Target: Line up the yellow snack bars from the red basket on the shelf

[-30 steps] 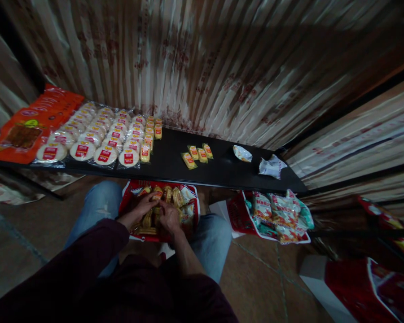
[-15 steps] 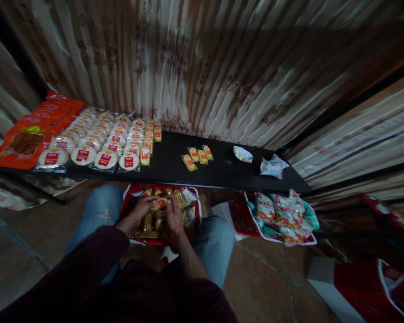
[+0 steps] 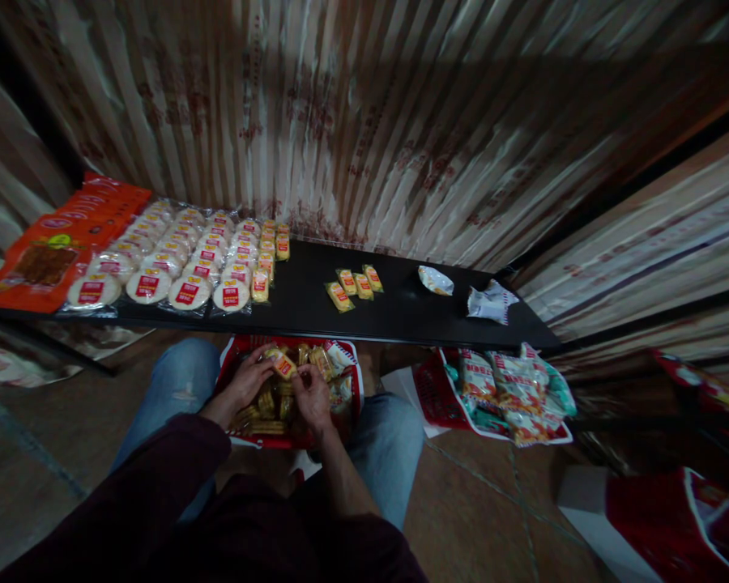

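Note:
Between my two hands is a small yellow snack packet (image 3: 283,364) with a red label, held above a red basket (image 3: 358,380) between my knees. My left hand (image 3: 250,378) grips its left end, and my right hand (image 3: 313,397) pinches its right end. More yellow snack packets (image 3: 268,405) fill the basket below. On the black shelf (image 3: 304,275) ahead, a column of the same packets (image 3: 260,285) lies beside rows of round white rice crackers (image 3: 188,291). A loose group of yellow packets (image 3: 352,283) rests farther right.
An orange snack bag (image 3: 49,259) covers the shelf's left end. Two crumpled wrappers, one white and yellow (image 3: 436,280), one silvery (image 3: 491,302), lie at right. A second basket (image 3: 431,393) holds snack bags (image 3: 516,380). Another red container (image 3: 650,510) stands lower right.
My right hand has closed from a flatter pose onto the packet's right end. The packet has turned so its red label faces up, and both hands now hold it.

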The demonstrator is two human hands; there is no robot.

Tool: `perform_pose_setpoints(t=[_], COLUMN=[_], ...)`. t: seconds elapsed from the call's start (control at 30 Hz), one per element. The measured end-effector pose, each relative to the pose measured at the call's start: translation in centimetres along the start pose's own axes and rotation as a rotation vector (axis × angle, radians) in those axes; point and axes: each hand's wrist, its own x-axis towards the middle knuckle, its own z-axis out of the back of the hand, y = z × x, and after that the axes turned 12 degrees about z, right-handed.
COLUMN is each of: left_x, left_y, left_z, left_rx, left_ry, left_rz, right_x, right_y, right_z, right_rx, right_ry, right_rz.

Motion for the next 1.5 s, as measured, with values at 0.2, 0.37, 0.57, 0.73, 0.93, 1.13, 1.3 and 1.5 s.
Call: perform_pose_setpoints(t=[0.2, 0.37, 0.57, 0.73, 0.93, 1.13, 1.3, 1.5], left_x=[-0.2, -0.4, -0.4, -0.5, -1.6, -2.7, -3.4, -4.3], left_y=[0.0, -0.1, 0.1, 0.6, 1.0, 1.5, 1.2, 1.7], left_z=[-0.1, 0.0, -0.3, -0.3, -0.2, -0.4, -1.2, -1.0], left_rx=[-0.053, -0.110, -0.108, -0.024, 0.149, 0.273, 0.301, 0.142], left_ry=[0.080, 0.173, 0.137, 0.075, -0.063, -0.001, -0.069, -0.018], left_rz=[0.068, 0.094, 0.080, 0.066, -0.072, -0.173, -0.163, -0.064], right_x=[-0.3, -0.4, -0.5, -0.6, -0.6, -0.7, -1.0, -2.7], right_y=[-0.2, -0.8, -0.6, -0.3, -0.4, -0.5, 0.6, 2.4], right_z=[-0.1, -0.4, -0.8, -1.1, -1.1, -1.2, -0.6, -0.1], right_rx=[-0.015, -0.021, 0.016, 0.066, -0.006, -0.128, -0.179, -0.061], right_ry=[0.050, 0.049, 0.056, 0.068, 0.068, 0.039, 0.073, 0.121], right_rz=[0.089, 0.093, 0.089, 0.009, 0.010, 0.075, 0.211, 0.332])
